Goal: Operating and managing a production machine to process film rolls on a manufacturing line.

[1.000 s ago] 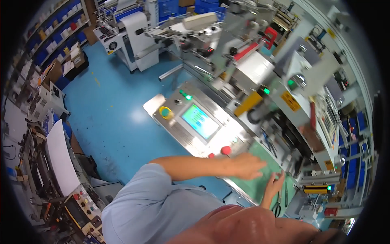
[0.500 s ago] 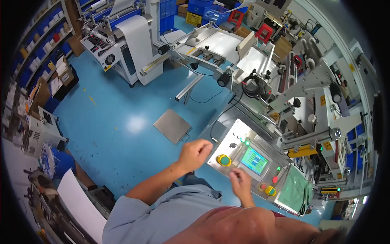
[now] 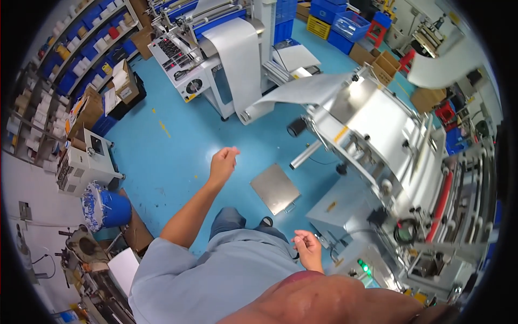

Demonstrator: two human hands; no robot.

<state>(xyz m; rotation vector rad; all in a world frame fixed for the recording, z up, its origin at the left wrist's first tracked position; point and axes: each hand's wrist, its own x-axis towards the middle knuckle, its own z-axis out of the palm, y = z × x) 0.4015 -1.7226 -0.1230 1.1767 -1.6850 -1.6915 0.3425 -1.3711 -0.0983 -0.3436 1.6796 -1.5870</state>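
Note:
My left hand is held out over the blue floor, its fingers curled loosely together with nothing visible in them. Closer to my body on the right, my right hand hangs empty with half-bent fingers apart. It is nearest to the machine's control panel, where green lights glow, but does not touch it. A square metal plate with a small handle lies on the floor between and beyond my hands. My sandalled foot shows beside the plate.
A roll-fed machine fills the right side, a roller arm jutting out. Ahead stands another machine with a hanging white web. Leftward are shelves, cartons, a white cabinet and a blue bin.
My view has turned and moved away from the control panel, which now sits at the lower right, mostly hidden. My left hand has swung outward to the left; the two hands are farther apart.

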